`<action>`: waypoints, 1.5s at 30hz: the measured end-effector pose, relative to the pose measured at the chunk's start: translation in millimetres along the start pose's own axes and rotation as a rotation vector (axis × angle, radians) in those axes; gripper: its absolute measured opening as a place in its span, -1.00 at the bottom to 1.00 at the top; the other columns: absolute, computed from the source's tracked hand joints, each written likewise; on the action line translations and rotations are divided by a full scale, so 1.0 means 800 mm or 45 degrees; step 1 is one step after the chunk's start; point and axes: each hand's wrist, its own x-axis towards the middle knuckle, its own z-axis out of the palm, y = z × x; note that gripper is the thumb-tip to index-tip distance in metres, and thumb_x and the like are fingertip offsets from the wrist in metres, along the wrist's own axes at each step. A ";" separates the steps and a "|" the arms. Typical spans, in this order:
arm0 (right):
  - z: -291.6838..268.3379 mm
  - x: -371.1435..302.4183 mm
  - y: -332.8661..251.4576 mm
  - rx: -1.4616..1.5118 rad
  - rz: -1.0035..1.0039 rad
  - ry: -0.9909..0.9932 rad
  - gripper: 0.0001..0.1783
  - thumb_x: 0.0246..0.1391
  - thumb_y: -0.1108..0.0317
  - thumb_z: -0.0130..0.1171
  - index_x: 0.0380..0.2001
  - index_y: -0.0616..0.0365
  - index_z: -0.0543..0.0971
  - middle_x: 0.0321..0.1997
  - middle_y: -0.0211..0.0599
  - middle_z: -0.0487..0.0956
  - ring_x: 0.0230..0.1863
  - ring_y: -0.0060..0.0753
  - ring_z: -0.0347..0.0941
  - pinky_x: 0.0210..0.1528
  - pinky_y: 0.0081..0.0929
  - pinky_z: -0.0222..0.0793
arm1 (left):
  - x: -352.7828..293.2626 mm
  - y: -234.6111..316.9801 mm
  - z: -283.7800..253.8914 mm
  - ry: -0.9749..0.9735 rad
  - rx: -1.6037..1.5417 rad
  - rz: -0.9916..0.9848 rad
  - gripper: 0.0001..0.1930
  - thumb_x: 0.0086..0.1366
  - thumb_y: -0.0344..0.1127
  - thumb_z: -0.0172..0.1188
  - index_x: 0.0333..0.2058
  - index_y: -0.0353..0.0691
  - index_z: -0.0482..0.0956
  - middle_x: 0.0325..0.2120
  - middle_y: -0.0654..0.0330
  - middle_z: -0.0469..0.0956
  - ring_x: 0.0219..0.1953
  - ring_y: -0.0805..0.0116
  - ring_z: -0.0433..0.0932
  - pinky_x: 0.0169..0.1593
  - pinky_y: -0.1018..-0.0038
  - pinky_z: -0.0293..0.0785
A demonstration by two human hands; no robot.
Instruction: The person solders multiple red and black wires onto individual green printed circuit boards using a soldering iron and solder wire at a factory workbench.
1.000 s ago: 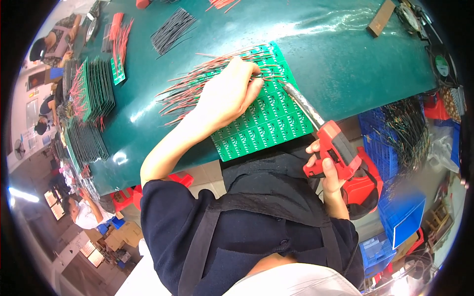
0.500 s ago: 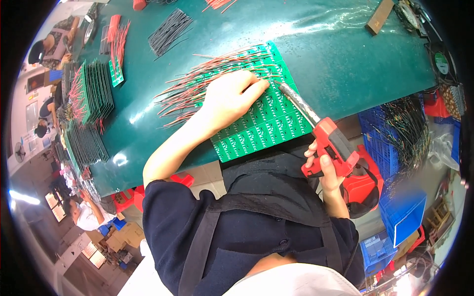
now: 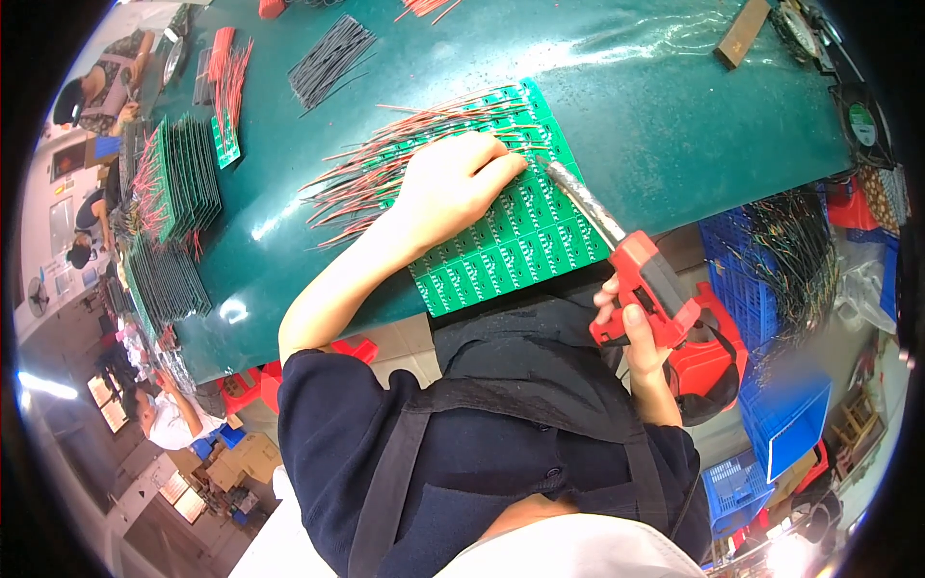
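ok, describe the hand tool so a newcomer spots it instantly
Start at the big green table and the green circuit board at its near edge. Just right of the board, the person's right hand grips the tool, which is red and gun-shaped. Its long silvery barrel, slanting up-left over the board, sets it apart from the red plastic beside the hand.

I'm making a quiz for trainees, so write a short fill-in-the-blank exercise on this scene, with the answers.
The red tool is in the person's ____ hand.
The left hand is over a board whose colour is ____.
In the picture, the wires on the board stick out past its ____ edge (left or right).
The crates at the picture's right are coloured ____.

Missing words: right; green; left; blue.
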 end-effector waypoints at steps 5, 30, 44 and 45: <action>0.004 0.010 -0.010 0.084 -0.077 0.024 -0.53 0.05 0.22 0.08 -0.06 0.35 0.38 -0.17 -0.09 0.45 -0.13 -0.26 0.45 -0.30 -0.43 0.51 | -0.001 -0.001 -0.001 -0.003 0.004 0.008 -0.80 -0.04 -0.42 0.24 -0.36 -0.14 0.56 -0.47 0.24 0.51 -0.46 0.29 0.53 -0.47 0.45 0.46; 0.004 0.007 -0.010 -0.079 -0.038 0.160 -0.57 0.05 0.26 0.07 -0.10 0.40 0.40 -0.29 -0.13 0.50 -0.48 -0.45 0.46 -0.52 -0.55 0.42 | 0.025 0.003 0.019 0.137 -0.021 0.019 -0.88 0.01 -0.37 0.17 -0.41 -0.15 0.51 -0.53 0.24 0.45 -0.46 0.28 0.48 -0.44 0.40 0.44; 0.002 0.009 -0.013 0.003 -0.195 0.207 -0.55 0.04 0.17 -0.01 -0.23 0.44 0.36 -0.32 0.06 0.43 -0.53 -0.41 0.41 -0.49 -0.57 0.37 | 0.018 -0.001 -0.016 0.121 -0.009 -0.082 -0.84 0.03 -0.39 0.27 -0.35 -0.13 0.59 -0.48 0.23 0.50 -0.42 0.25 0.51 -0.37 0.43 0.48; 0.002 0.009 -0.013 0.009 -0.203 0.195 -0.55 0.04 0.17 -0.01 -0.23 0.44 0.36 -0.32 0.06 0.43 -0.53 -0.41 0.41 -0.49 -0.57 0.37 | 0.012 -0.008 -0.027 0.207 0.019 -0.145 -0.87 0.05 -0.37 0.22 -0.36 -0.12 0.56 -0.47 0.24 0.48 -0.39 0.27 0.51 -0.35 0.39 0.47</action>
